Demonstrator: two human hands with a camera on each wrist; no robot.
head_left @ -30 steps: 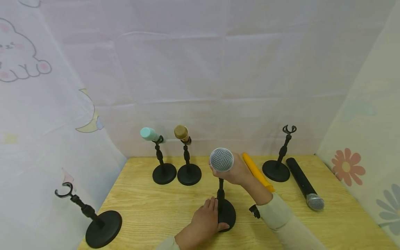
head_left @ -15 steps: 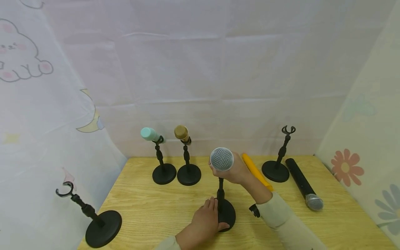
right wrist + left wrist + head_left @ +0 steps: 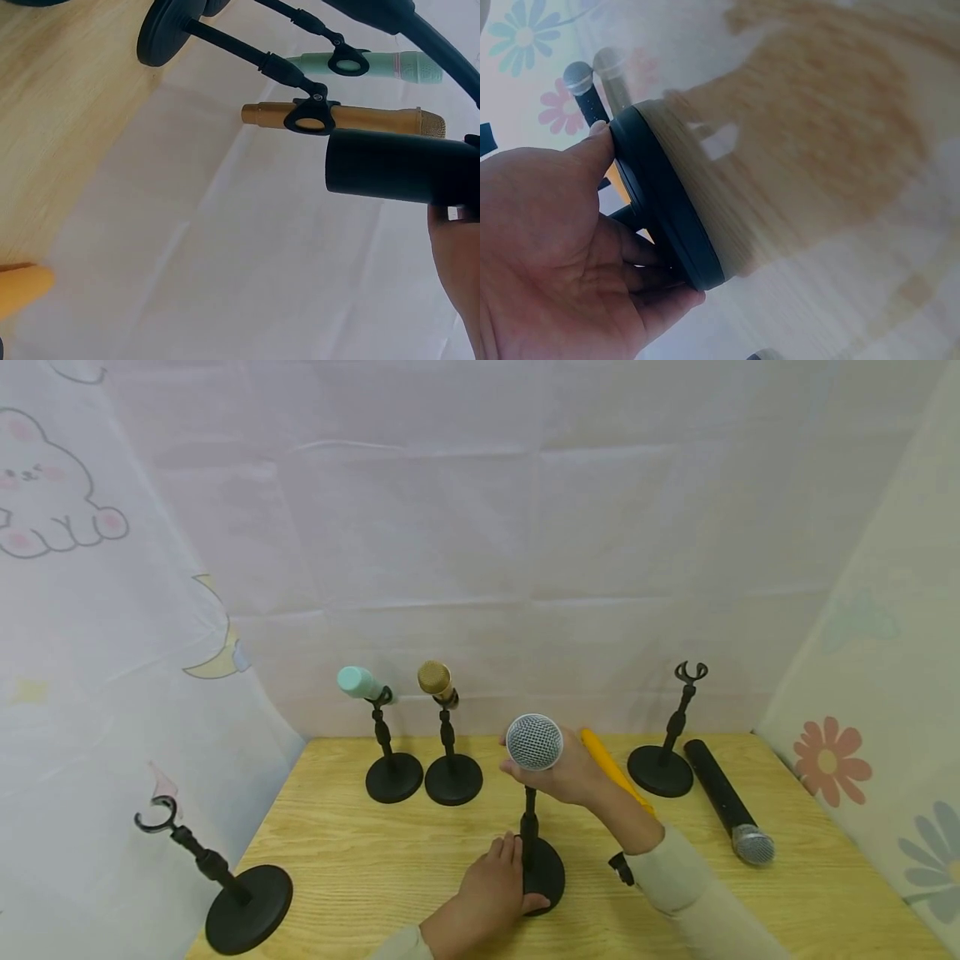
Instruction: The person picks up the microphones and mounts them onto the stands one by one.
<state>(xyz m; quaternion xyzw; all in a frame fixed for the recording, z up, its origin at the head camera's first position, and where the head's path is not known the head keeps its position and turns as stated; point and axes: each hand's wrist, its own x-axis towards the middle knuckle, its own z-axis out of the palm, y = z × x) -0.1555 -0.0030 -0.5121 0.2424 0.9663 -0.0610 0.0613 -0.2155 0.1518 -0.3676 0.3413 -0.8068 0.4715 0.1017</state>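
Note:
A microphone (image 3: 534,743) with a silver mesh head sits at the top of a black desk stand (image 3: 546,872), its head facing me. My right hand (image 3: 573,772) grips its body from behind; in the right wrist view the black handle (image 3: 394,166) juts out past the fingers, which are mostly out of frame. Low at the stand, my left hand (image 3: 491,881) holds the round base, thumb on one edge and fingers on the other, as the left wrist view shows on the base rim (image 3: 667,195). The clip is hidden behind the microphone head and right hand.
Behind stand a mint microphone (image 3: 358,681) and a gold microphone (image 3: 435,678), each on its own stand. Bare stands are at the front left (image 3: 247,906) and back right (image 3: 662,768). An orange microphone-like handle (image 3: 607,760) and a black microphone (image 3: 723,793) lie on the right.
My right wrist and sleeve have shifted slightly to the right, and the microphone head with them by a hair. The left hand keeps its place on the base.

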